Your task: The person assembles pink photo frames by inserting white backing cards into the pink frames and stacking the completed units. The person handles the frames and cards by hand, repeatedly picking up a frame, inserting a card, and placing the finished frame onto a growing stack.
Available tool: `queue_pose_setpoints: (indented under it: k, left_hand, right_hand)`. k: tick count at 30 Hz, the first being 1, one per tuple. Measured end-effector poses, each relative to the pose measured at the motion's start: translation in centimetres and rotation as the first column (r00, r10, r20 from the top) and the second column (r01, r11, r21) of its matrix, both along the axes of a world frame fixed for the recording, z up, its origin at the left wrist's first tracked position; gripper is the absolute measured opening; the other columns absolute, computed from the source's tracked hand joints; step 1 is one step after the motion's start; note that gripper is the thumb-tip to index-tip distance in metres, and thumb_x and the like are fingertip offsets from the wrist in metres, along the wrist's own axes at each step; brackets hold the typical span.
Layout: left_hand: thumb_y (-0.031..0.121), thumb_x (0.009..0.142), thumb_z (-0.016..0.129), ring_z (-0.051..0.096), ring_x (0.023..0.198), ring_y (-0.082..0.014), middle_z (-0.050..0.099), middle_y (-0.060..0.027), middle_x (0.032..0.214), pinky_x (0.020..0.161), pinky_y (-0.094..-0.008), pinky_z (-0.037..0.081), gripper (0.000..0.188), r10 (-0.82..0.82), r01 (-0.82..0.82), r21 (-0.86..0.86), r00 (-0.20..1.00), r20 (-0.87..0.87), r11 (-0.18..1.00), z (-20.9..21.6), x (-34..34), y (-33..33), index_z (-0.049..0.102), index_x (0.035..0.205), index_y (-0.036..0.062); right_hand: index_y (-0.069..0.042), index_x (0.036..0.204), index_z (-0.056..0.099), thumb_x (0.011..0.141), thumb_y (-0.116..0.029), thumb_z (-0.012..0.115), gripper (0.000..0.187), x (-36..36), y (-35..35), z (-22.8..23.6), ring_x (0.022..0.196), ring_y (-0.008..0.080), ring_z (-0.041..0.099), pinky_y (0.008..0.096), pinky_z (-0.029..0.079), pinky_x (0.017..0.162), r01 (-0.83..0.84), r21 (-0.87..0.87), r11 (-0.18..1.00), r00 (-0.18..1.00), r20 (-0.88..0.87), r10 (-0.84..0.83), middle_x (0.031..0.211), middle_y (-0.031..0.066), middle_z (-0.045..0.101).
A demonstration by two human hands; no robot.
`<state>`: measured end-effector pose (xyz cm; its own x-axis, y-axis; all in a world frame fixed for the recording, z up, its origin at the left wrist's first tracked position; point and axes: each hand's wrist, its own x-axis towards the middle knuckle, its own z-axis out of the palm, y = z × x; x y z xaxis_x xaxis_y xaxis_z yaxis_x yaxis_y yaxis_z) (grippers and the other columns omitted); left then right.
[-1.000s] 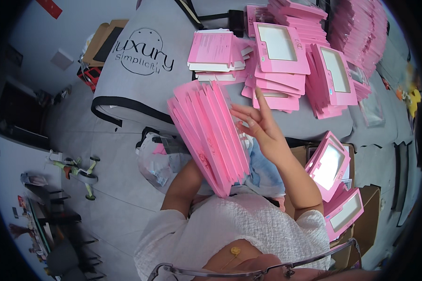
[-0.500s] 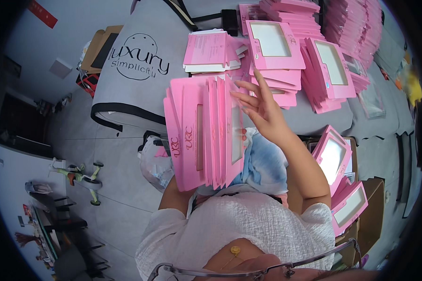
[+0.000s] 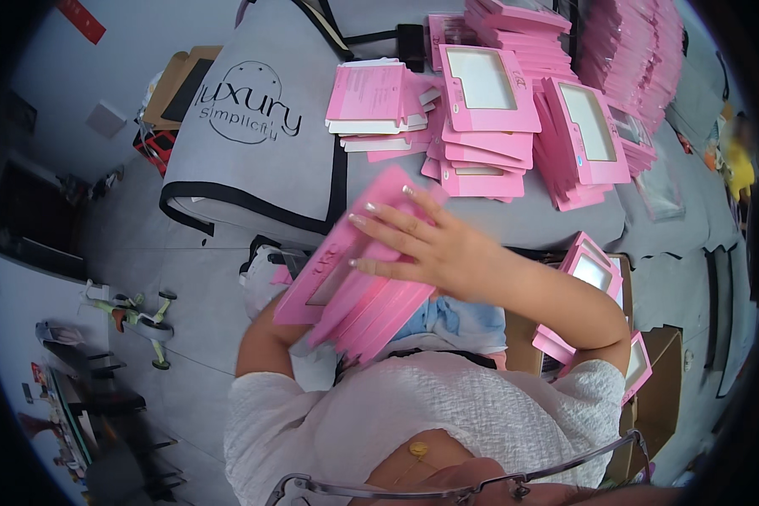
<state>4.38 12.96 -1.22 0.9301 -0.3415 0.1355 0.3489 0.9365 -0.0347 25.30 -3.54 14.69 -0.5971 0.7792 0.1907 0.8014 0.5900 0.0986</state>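
Note:
A bundle of flat pink window boxes (image 3: 379, 299) is held up tilted in front of my chest, slightly blurred. My right hand (image 3: 434, 249) lies across the upper right of it, fingers stretched out and spread over the boxes' faces and edges. Its thumb is hidden. From the lower left my left forearm (image 3: 266, 346) goes in behind the bundle, which covers my left hand, so its fingers do not show. The front box has dark lettering and a window. Beyond, pink boxes with windows (image 3: 491, 118) lie stacked on the grey sofa cover (image 3: 253, 181).
Pink and white flat cartons (image 3: 367, 93) lie left of that stack. More window boxes (image 3: 578, 139) lean to its right, with a tall plastic-wrapped pile (image 3: 637, 59) behind. A cardboard carton (image 3: 662, 388) with pink boxes stands by my right arm. A child's tricycle (image 3: 143, 320) is on the left floor.
The bundle has tipped over from nearly upright to a slant and come lower. My right hand has moved left and down from beside its top edge onto it.

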Motion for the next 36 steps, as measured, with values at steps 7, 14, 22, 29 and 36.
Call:
queue_pose_setpoints:
  k: [7, 14, 22, 29, 36]
  left_hand:
    - [0.063, 0.090, 0.027, 0.053, 0.110, -0.0496, 0.041, -0.0389, 0.130, 0.095, -0.0523, 0.044, 0.082, -0.250, 0.248, -0.045, 0.966, -0.058, 0.968, 1.4, 0.6, 1.0, 0.029, 0.143, 0.0014]
    - [0.069, 0.090, 0.022, 0.053, 0.107, -0.0549, 0.039, -0.0445, 0.127, 0.094, -0.0546, 0.045, 0.089, -0.290, 0.394, 0.239, 0.880, -0.376, 0.887, 1.0, 1.2, 2.0, 0.030, 0.142, -0.0027]
    - [0.079, 0.083, 0.009, 0.065, 0.082, -0.0432, 0.064, -0.0234, 0.070, 0.078, -0.0415, 0.054, 0.105, 0.063, 0.576, 0.745, 0.776, -0.628, 0.338, -2.1, 1.7, 4.2, 0.053, 0.122, -0.0075]
    - [0.060, 0.095, 0.032, 0.049, 0.118, -0.0264, 0.051, -0.0172, 0.127, 0.102, -0.0330, 0.036, 0.076, 0.791, -0.182, 0.940, 0.509, 0.340, -0.288, -10.1, 1.5, -4.9, 0.035, 0.138, -0.0019]
    - [0.034, 0.098, 0.045, 0.003, 0.143, -0.0322, -0.002, -0.0213, 0.154, 0.114, -0.0394, 0.011, 0.077, 0.715, -0.135, 0.960, 0.643, 0.273, -0.245, -6.6, 1.1, -11.4, -0.004, 0.148, 0.0016]
  right_hand:
    - [-0.011, 0.148, 0.021, 0.053, -0.028, 0.087, 0.117, 1.7, -1.4, -4.1, 0.135, 0.0368, 0.029, 0.0471, 0.025, 0.111, 0.245, -0.258, 0.935, 0.883, -0.339, -0.325, 0.146, 0.0205, 0.028]
    - [-0.001, 0.143, 0.022, 0.068, -0.017, 0.083, 0.098, 4.4, -3.9, -13.7, 0.122, 0.0258, 0.045, 0.0366, 0.038, 0.102, 0.082, -0.568, 0.819, 0.025, -0.820, -0.572, 0.133, 0.0176, 0.042]
    - [-0.002, 0.144, 0.021, 0.077, -0.024, 0.076, 0.089, 1.8, -7.5, -17.3, 0.123, 0.0234, 0.046, 0.0355, 0.034, 0.104, -0.260, -0.763, 0.592, -0.471, -0.435, -0.767, 0.134, 0.0135, 0.046]
    - [0.000, 0.143, 0.025, 0.078, -0.017, 0.074, 0.083, -0.4, -8.9, -19.1, 0.115, 0.0222, 0.051, 0.0336, 0.040, 0.098, 0.014, -0.757, 0.654, -0.457, -0.586, -0.669, 0.126, 0.0123, 0.051]
    - [-0.004, 0.140, 0.039, 0.084, -0.016, 0.066, 0.063, 1.0, -8.1, -20.7, 0.126, 0.0311, 0.036, 0.0393, 0.030, 0.106, 0.502, -0.556, 0.663, -0.176, -0.816, -0.551, 0.139, 0.0206, 0.033]
